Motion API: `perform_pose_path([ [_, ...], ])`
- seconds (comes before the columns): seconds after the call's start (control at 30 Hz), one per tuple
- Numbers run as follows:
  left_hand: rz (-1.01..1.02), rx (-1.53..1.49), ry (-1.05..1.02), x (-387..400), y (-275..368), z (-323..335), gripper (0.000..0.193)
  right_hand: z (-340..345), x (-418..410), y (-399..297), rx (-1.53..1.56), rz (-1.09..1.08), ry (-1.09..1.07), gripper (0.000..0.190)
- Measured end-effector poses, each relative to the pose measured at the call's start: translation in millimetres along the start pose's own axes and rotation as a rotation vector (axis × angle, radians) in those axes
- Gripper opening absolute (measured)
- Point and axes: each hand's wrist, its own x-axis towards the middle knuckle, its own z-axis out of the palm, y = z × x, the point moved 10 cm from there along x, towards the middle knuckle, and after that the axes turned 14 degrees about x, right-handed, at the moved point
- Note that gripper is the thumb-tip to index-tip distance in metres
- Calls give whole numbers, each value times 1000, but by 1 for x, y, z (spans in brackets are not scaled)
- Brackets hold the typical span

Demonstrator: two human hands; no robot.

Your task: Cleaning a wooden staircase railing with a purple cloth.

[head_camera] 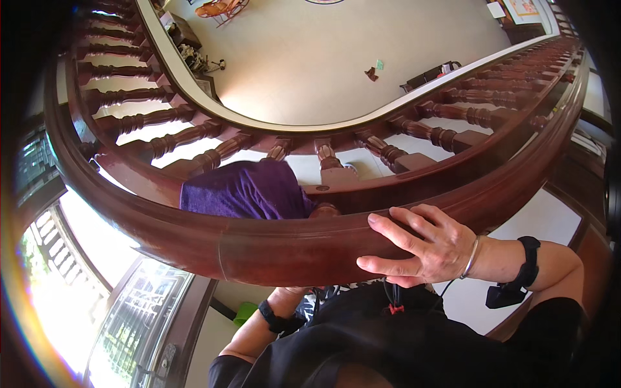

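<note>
A curved, dark red wooden handrail (pixel 291 250) crosses the view before me. My right hand (pixel 417 245) rests on it with fingers spread, holding nothing; a silver bangle and a black strap circle that arm. My left hand (pixel 293 290) is almost wholly hidden beneath the handrail; its wrist wears a black band. Beyond the handrail, a purple cloth (pixel 242 190) drapes over the lower wooden rail (pixel 388 186). Whether my left hand touches the cloth is hidden. Turned wooden balusters (pixel 279 149) fan out past that rail.
Past the white-edged ledge (pixel 301 127) lies a lower floor (pixel 310 63) with a rocking chair (pixel 218 8), a black bench (pixel 429 75) and a small brown item (pixel 371 74). A glass-paned door (pixel 140 315) stands at lower left, near a green container (pixel 245 313).
</note>
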Motion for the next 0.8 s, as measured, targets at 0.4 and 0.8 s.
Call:
perform_pose_path([
  [0.4, -20, -70, -10, 0, 21, 7, 30, -3, 5, -7, -33, -46, -4, 45],
  [0.8, -32, -121, 51, 16, 44, 28, 31, 5, -1, -14, -84, -88, -66, 66],
])
